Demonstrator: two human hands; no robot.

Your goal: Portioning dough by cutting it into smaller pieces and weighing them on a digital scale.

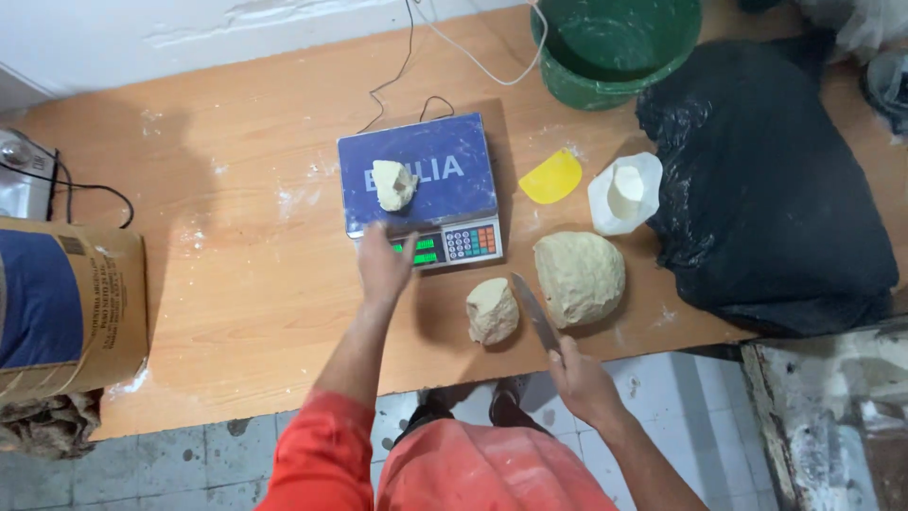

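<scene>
Now, from the head camera, you are looking down on a wooden table (pixel 236 284) dusted with flour. Your left hand (pixel 383 260) reaches forward to the near edge of a blue-topped weighing scale (pixel 421 180), its fingers spread loosely and flat, gripping nothing; it hovers over or just touches the front panel by the green display, and you cannot tell which. On the scale's platform sits a small lump of dough (pixel 392 184), apart from your fingers.

Your right hand (pixel 579 378) is closed around the handle of a knife (pixel 535 312), held at the table's near edge. The blade angles up and away from you, its tip lying between a medium piece of dough (pixel 493 310) on its left and a large round dough ball (pixel 579 277) on its right. The blade sits just beside the large ball; whether it touches either piece is hard to tell.

Beyond the large ball lie a yellow plastic scraper (pixel 551 178) and a white scoop-like container (pixel 624 192), near each other. A black plastic bag (pixel 766 189) covers the table's right side, with a green bucket (pixel 615 47) behind it. At the far left stands a brown and blue paper sack (pixel 66 312). Cables (pixel 416 57) run from the scale toward the wall.
</scene>
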